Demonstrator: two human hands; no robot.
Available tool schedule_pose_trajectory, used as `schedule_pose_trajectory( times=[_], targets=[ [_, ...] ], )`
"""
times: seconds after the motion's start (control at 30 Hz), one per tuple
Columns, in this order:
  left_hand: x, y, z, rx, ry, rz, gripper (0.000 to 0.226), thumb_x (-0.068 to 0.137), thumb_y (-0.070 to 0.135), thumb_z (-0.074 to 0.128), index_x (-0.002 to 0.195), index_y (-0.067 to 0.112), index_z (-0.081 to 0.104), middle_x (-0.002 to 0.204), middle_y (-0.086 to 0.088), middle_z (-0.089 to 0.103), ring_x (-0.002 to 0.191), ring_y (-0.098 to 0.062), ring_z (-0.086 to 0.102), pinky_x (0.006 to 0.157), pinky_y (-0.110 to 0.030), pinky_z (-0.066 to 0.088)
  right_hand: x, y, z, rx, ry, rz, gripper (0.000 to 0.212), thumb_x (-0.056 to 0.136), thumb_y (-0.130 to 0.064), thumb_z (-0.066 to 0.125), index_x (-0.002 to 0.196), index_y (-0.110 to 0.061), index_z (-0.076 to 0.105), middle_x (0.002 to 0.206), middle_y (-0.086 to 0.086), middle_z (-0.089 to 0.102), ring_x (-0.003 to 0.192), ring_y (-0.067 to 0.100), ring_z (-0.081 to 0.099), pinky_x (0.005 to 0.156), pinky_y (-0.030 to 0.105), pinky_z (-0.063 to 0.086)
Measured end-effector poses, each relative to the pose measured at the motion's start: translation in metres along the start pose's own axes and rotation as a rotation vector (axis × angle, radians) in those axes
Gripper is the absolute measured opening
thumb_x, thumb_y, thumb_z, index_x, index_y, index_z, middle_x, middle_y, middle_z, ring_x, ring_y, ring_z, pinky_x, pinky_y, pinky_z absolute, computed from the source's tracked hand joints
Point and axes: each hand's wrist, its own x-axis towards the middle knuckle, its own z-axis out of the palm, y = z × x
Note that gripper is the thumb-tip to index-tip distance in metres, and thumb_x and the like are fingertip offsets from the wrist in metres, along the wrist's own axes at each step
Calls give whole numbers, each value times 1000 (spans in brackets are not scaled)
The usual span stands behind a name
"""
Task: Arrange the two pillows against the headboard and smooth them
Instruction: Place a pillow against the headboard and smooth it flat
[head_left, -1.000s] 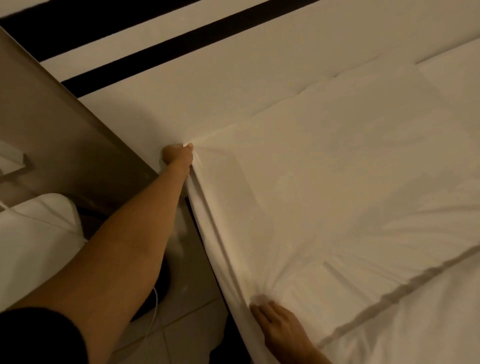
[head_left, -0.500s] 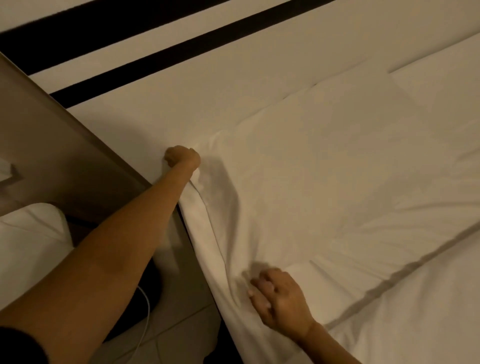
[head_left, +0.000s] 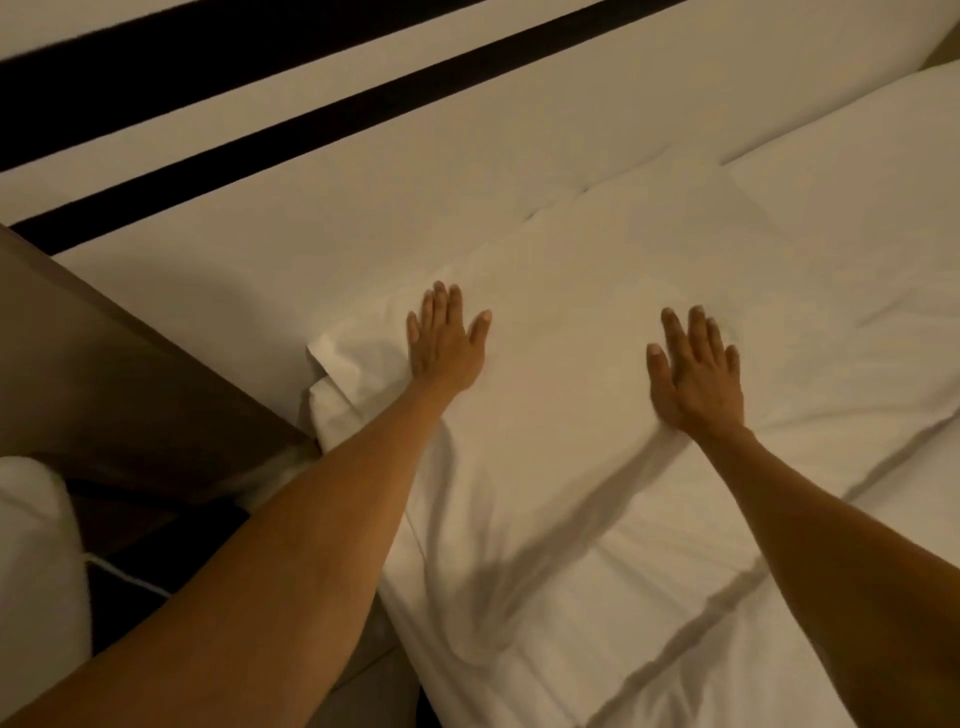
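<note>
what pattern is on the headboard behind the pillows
Cream upholstered headboard with dark horizontal stripes, seen in the head view.

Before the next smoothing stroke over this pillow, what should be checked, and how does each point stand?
1. Left hand flat on the near pillow: ok.
2. Right hand flat on it: ok.
3. Pillow's far edge against the headboard: ok.
4. Second pillow beside it at the headboard: ok, only partly in view.
5. Pillowcase corner tidy: not ok, loose and folded.
6. Surface between the hands smooth: ok.
</note>
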Motion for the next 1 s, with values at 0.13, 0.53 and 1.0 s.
schedule_pose_trajectory(
  times=[0.13,0.53,1.0],
  targets=[
    [1,-24,-18,33,-69,-100,73,98,56,17,155,13,5,164,-7,0,152,-21,-1,122,-44,-2,6,20,-22,15,19,162,64,100,-51,16,156,-20,8,164,11,4,152,27,3,122,49,8],
    [-65,17,-175,186,-214,120,71,101,49,20,155,7,1,164,-11,-2,152,-26,0,123,-44,6,-52,-29,-186,41,13,186,61,102,-44,21,154,-11,18,161,18,14,150,32,11,119,52,15],
    [-171,111,-389,280,-91,410,68,101,49,18,155,7,7,163,-13,-2,152,-28,-2,121,-47,4,-223,-97,-382,-67,175,250,61,102,-45,21,154,-12,19,163,13,12,151,30,8,120,51,13]
  ],
)
